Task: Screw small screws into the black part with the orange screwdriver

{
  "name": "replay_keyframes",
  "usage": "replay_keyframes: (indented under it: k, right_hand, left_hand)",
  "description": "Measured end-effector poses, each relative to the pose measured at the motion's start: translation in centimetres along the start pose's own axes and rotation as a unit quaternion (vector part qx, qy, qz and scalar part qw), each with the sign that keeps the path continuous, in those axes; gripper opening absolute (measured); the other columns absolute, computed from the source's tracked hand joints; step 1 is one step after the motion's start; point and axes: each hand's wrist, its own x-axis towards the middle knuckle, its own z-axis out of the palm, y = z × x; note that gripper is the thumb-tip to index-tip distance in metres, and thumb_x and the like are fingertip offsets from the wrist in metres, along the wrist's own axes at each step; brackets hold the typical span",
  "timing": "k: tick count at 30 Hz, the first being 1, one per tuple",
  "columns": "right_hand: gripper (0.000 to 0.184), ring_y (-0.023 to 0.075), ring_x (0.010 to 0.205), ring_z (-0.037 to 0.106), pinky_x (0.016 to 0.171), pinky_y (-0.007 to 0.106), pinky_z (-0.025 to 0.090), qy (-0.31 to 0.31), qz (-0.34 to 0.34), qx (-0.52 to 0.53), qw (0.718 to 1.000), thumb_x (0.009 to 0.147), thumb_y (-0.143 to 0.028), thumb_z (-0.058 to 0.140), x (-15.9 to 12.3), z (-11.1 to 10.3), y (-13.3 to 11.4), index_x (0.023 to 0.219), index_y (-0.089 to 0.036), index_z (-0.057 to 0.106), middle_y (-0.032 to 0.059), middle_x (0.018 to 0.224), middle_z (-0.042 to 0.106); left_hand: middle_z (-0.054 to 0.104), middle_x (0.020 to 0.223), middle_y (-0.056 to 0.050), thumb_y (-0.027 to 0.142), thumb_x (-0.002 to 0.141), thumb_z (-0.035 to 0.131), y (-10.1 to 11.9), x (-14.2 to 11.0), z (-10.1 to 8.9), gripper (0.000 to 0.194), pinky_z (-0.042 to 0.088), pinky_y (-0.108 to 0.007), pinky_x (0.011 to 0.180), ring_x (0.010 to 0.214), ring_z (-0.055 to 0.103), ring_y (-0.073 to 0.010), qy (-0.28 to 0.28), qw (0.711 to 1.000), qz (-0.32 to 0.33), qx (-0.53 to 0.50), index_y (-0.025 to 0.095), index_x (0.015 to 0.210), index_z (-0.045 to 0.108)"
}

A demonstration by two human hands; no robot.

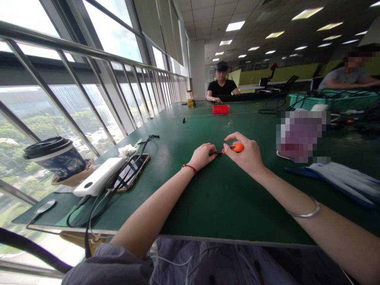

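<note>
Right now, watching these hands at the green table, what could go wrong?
The orange-handled tool in the right hand points toward the left hand; a slip might nick it.
A black cord hangs over the edge of the table; a sweeping left forearm could snag it, perhaps shifting the smartphone, which it seems to cross.
The lidded coffee cup sits beside the white power bank; if knocked over, it might spill there.

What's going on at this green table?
Two bare hands are busy at the green table. The right hand holds an orange-handled tool, and the left hand is at its dark end; whatever it may pinch is too small to make out. Farther back is a red tray, and someone in a black shirt is at the far end.
</note>
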Motion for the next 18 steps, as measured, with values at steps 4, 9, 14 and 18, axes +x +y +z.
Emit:
replay_keyframes:
  k: [4, 9, 14, 18]
  right_hand:
    - [0.039, 0.0141, 0.053, 0.053, 0.05, 0.026, 0.04, 0.034, -0.031, 0.0, 0.999, 0.075, -0.037, 0.058, -0.01, 0.04, 0.06, 0.109, -0.019, 0.053, -0.0016, 0.068, 0.058]
    - [0.048, 0.0167, 0.059, 0.056, 0.05, 0.026, 0.04, 0.039, -0.038, -0.017, 0.998, 0.075, -0.046, 0.058, -0.13, 0.22, -0.23, 0.114, -0.019, 0.05, 0.0006, 0.073, 0.059]
    - [0.028, 0.0166, 0.052, 0.054, 0.05, 0.027, 0.036, -0.006, -0.001, -0.026, 1.0, 0.081, -0.049, 0.051, -0.23, 0.22, -0.41, 0.078, -0.023, 0.059, -0.0011, 0.055, 0.056]
    - [0.021, 0.0158, 0.052, 0.054, 0.052, 0.027, 0.039, 0.005, -0.01, -0.009, 1.0, 0.078, -0.04, 0.054, -0.28, 0.19, -0.39, 0.089, -0.023, 0.059, -0.0022, 0.057, 0.056]
  left_hand:
    - [0.062, 0.086, -0.004, 0.022, 0.079, 0.057, -0.1, 0.03, 0.07, 0.006, 0.048, -0.028, 0.075, 0.084, 0.059, -0.018, 0.002, 1.0, 0.002, -0.002, 0.017, 0.079, 0.061]
    - [0.062, 0.087, -0.004, 0.021, 0.079, 0.055, -0.28, 0.08, 0.24, 0.008, 0.049, -0.028, 0.075, 0.083, 0.059, -0.0179, 0.005, 1.0, 0.006, -0.002, 0.017, 0.081, 0.061]
    - [0.063, 0.087, -0.004, 0.024, 0.08, 0.055, -0.16, 0.04, 0.12, 0.009, 0.049, -0.028, 0.077, 0.085, 0.059, -0.0181, -0.005, 1.0, -0.005, -0.003, 0.018, 0.081, 0.061]
    - [0.062, 0.085, -0.004, 0.023, 0.08, 0.054, -0.14, 0.05, 0.06, 0.009, 0.049, -0.028, 0.076, 0.083, 0.059, -0.0176, -0.001, 1.0, 0.0, -0.002, 0.017, 0.078, 0.06]
